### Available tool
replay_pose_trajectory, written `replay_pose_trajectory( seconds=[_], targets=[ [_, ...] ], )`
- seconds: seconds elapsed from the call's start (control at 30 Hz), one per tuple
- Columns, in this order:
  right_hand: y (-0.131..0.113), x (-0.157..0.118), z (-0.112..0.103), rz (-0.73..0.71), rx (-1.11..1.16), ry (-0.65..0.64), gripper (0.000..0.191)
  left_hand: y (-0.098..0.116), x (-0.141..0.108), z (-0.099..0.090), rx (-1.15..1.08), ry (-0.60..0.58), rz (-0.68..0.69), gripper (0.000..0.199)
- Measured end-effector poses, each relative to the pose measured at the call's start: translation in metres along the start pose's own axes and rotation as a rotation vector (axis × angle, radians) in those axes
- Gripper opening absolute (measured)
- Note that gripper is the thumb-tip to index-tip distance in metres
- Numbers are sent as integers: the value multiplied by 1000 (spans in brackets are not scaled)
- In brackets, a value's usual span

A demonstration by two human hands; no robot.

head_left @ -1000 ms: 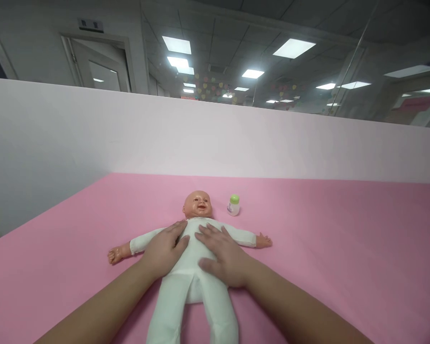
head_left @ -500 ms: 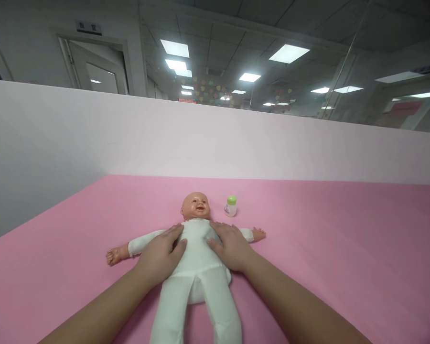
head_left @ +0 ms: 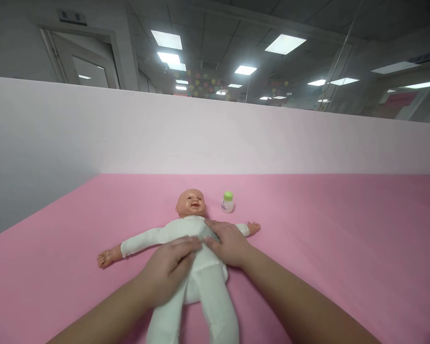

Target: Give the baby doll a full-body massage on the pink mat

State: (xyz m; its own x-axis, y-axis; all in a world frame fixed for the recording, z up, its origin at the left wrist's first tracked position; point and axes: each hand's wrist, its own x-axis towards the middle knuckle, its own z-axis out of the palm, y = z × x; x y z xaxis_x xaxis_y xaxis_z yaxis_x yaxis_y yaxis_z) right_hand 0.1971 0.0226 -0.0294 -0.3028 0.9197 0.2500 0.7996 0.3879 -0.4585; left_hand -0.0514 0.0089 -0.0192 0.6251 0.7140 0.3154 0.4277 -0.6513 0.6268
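While the doll (head_left: 208, 263) lies head toward the far edge of the pink surface (head_left: 326, 229), the extended, narrow left hand (head_left: 169, 267) and thumb-spread right hand (head_left: 232, 242) contact its torso.

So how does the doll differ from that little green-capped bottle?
The doll lies on its back; the bottle stands upright. The doll is much larger than the bottle. The left hand and right hand are over the doll; the bottle is untouched. Both rest on the pink surface.
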Motion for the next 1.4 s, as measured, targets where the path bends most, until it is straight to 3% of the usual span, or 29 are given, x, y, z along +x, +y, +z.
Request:
replay_pose_trajectory(
  seconds=[0.1,0.27,0.57,0.7,0.8,0.87,0.97,1.03,1.1,1.23,1.4],
  targets=[
    [-1,0,0,-12,1,-2,62,-23,12,0,91,-12,-59,45],
    [-2,-2,-2,-32,11,-4,64,-40,20,-4,229,-73,-21,54],
    [-2,-6,-4,-54,66,16,64,-80,17,-14,349,8,-193,70],
    [-3,-10,-6,-85,154,156,48,-79,16,-12,390,16,-214,71],
    [-19,-21,-9,-315,292,284,32,-76,16,-11,401,12,-218,71],
    [-38,-31,-8,-543,440,269,28,-74,16,-12,403,13,-214,70],
    [-65,-44,3,-646,673,208,29,-74,16,-12,414,12,-214,70],
    [-72,-46,11,-684,663,164,31,-74,15,-11,424,9,-208,70],
    [-68,-42,16,-652,530,111,40,-75,14,-11,435,8,-193,70],
    [-40,-23,11,-403,223,-71,66,-74,13,-10,453,-17,-178,70],
    [-16,-5,4,-170,108,-134,68,-70,13,-10,439,-22,-160,70]
  ],
)
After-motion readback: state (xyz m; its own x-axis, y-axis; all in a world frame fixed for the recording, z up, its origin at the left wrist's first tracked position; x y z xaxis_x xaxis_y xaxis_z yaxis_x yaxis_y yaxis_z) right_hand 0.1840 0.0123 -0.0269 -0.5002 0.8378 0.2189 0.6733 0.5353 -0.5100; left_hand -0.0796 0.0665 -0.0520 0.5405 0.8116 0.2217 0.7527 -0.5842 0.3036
